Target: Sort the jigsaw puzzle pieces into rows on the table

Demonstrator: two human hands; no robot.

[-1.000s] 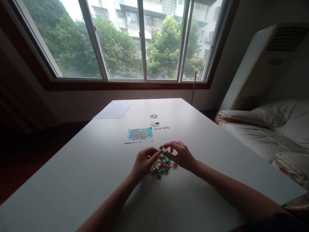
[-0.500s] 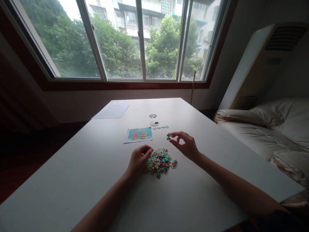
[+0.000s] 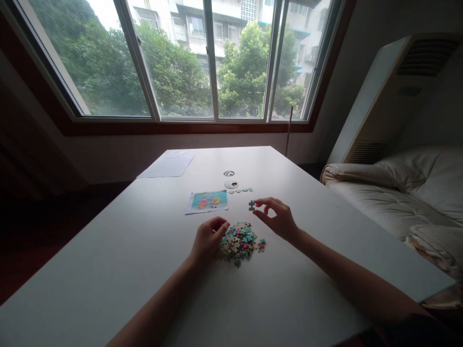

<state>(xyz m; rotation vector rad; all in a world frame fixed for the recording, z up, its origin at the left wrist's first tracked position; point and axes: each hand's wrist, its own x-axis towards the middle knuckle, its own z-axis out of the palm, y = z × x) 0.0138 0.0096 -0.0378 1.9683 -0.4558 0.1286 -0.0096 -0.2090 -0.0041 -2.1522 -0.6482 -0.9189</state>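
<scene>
Between thumb and fingertips, my right hand pinches a jigsaw puzzle piece, held upright above the table, its face dark greenish. My left hand rests curled at the left edge of a pile of jigsaw pieces; thumb and fingers come together there, and whatever they hold is hidden. The pile mixes turquoise, pink and plain beige pieces. Beyond it lies a printed cartoon picture sheet. A short row of puzzle pieces sits to the right of that sheet.
Two round, coin-like discs lie farther back on the white table. Pale paper sheets are at the far left corner. A cream sofa stands along the right side, with a window ahead.
My right hand has shifted very slightly left and down with its puzzle piece. My left hand and the pile look unchanged.
</scene>
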